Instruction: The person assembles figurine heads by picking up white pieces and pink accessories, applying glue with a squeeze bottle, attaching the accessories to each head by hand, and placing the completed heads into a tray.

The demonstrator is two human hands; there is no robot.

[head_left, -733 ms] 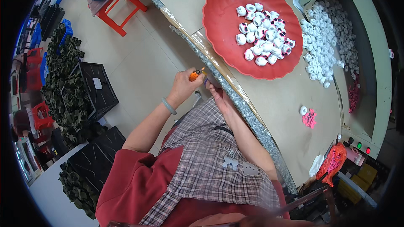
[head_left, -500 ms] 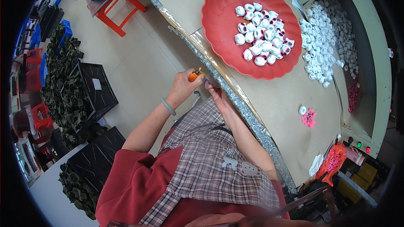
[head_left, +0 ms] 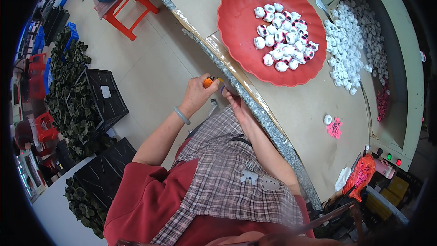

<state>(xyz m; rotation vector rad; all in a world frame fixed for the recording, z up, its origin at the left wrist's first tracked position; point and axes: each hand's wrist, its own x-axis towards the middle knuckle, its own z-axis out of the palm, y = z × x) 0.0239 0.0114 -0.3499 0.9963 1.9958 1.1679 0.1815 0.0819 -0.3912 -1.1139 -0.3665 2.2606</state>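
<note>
Apron: my checked apron [head_left: 232, 173] lies over my lap, nearest to me, below the table edge [head_left: 255, 105].
Left hand: my left hand [head_left: 196, 94] is just off the table edge, on my side of it. The fingers are curled shut around a small orange thing [head_left: 209, 81], which looks like a lighter; only its top shows above my fist.
Bracelet: a pale bracelet [head_left: 182, 115] sits on my left wrist.
Right hand: my right hand [head_left: 233, 100] is close against the table edge, just beside the left hand. Something small and bluish shows at its fingertips; I cannot tell what it is, nor how far the fingers are closed.
In the way: the table edge and my own fingers hide most of what I hold.
Pink pieces: a small pink heap [head_left: 335, 127] with one white ring [head_left: 327, 119] lies on the table, past the edge.
Red tray: a round red tray [head_left: 236, 23] is farther on the table, with white caps [head_left: 284, 36] heaped in it, some showing pink.
Bin: beyond the tray, a pale bin [head_left: 405, 41] holds many more white caps.
Floor: away from the table edge, to my left, black crates [head_left: 107, 98] and a red stool [head_left: 132, 11].
</note>
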